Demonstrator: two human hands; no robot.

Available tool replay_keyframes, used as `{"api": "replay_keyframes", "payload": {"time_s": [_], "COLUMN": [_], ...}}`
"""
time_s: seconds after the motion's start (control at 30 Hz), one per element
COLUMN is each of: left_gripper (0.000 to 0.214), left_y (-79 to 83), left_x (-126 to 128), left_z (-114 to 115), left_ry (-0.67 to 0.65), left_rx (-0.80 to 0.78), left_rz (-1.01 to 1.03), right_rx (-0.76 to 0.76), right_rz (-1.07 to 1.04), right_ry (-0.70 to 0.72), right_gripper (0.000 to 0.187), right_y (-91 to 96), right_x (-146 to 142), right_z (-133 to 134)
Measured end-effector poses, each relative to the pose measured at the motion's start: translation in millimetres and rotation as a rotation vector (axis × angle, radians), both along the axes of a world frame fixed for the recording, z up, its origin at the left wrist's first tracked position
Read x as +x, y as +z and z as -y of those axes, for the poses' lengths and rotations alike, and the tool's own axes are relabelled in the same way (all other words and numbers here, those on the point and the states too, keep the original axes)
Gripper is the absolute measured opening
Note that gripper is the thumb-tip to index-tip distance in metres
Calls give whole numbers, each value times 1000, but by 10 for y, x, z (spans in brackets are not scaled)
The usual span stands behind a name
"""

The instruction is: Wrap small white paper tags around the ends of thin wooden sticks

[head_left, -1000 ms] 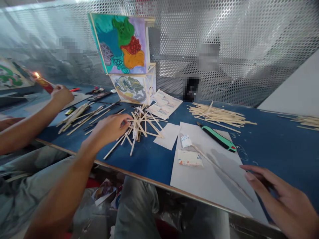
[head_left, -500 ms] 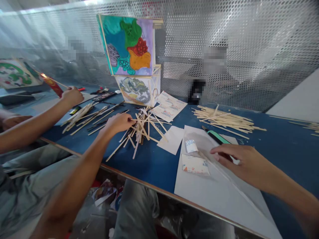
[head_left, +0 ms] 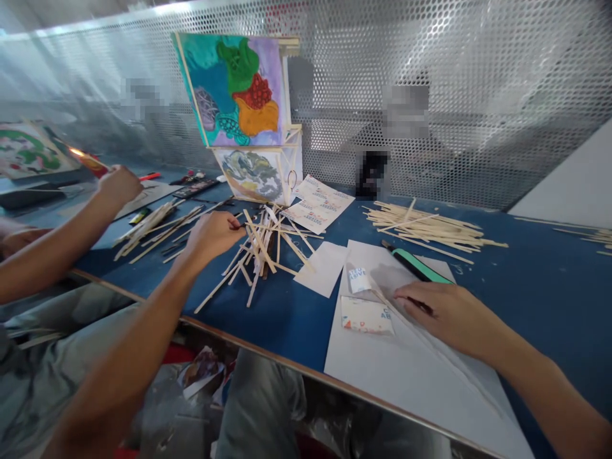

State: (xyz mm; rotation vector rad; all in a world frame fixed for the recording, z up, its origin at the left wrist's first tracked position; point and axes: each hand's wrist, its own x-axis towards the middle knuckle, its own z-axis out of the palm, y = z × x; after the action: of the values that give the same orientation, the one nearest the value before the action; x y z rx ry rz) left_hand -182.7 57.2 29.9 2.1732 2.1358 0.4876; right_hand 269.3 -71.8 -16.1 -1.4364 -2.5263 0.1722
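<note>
Wooden sticks (head_left: 259, 240) just past the bent, nearly closed fingers of the left hand (head_left: 213, 234) look undone, one paper-tipped stick (head_left: 381, 296) beside the right hand's (head_left: 444, 313) loosely curled fingers looks started, and I can't tell if either grips anything.

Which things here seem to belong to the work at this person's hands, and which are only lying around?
Probably belonging to the work:
left hand, at crossed sticks
right hand, at white sheet
paper-tipped stick, beside that hand

Probably just lying around:
pale stick pile
printed sheet
painted panel, standing behind
green-handled cutter, not visibly gripped
</note>
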Motion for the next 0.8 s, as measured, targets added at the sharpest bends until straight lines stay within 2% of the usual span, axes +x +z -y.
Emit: {"api": "replay_keyframes", "payload": {"time_s": [0.13,0.27,0.43,0.5,0.63,0.73,0.8], "left_gripper": [28,28,26,26,27,30,31], "left_y": [-18,-116,-175,-136,10,126,212], "left_x": [54,93,195,257,347,355,337], "left_z": [290,545,592,561,546,538,489], "left_ry": [-36,-96,-415,-510,-571,-600,-599], "left_rx": [207,339,346,361,445,485,513], "left_rz": [-124,-275,-397,-420,-442,-452,-459], "right_rx": [-39,-62,-52,-43,-40,-33,-41], "right_rz": [43,54,28,28,-17,-137,-165], "right_ry": [16,11,18,22,-30,-121,-111], "right_gripper": [32,32,32,32,32,31,31], "right_y": [-6,6,11,6,61,222,364], "right_x": [-12,-17,-32,-39,-77,-177,-294], "right_z": [0,16,24,24,9,-34,-82]}}
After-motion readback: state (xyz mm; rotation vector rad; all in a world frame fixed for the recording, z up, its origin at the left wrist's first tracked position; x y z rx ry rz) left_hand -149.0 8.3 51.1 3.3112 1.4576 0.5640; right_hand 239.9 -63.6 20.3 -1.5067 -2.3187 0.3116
